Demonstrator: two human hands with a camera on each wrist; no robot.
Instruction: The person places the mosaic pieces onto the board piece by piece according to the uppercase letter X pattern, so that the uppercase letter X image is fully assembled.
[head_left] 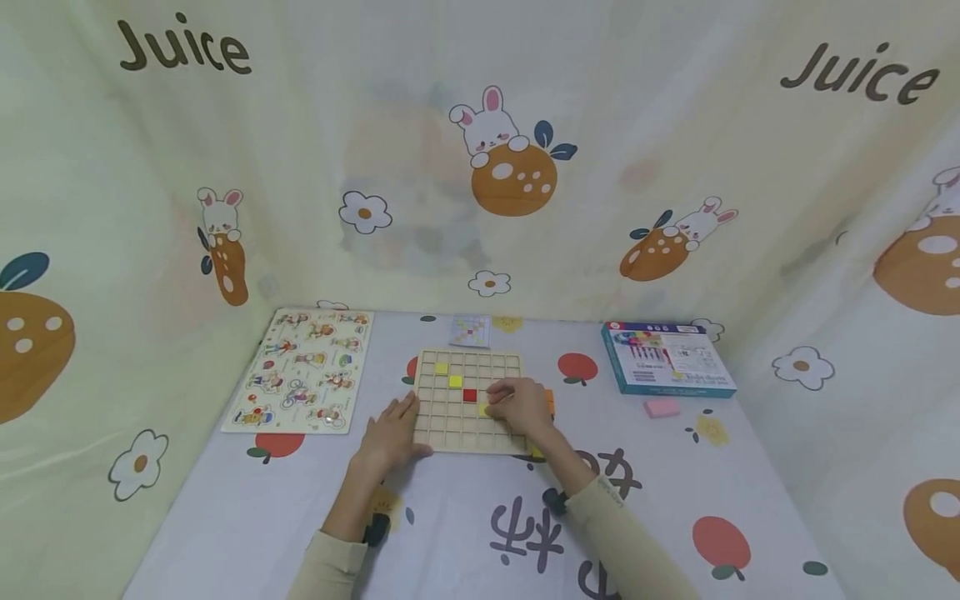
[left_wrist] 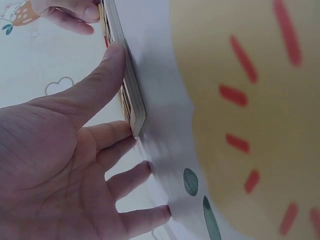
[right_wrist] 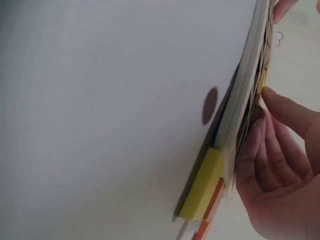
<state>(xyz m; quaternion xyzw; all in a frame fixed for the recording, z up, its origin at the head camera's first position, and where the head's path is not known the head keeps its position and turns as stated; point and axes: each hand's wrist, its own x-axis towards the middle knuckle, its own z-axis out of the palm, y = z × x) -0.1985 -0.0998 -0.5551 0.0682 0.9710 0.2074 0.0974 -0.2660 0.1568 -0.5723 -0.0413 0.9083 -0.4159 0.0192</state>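
The wooden grid board [head_left: 468, 400] is shown lying flat at table centre, steadied at its left edge by the open left hand [head_left: 390, 433], while a yellow tile [head_left: 485, 408] is pressed into a right-side cell by the nearer right hand [head_left: 521, 406].

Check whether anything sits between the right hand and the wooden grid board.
Nothing visible does. The right hand already rests on the wooden grid board, fingertips at a yellow tile in a cell. The left hand touches the board's left edge.
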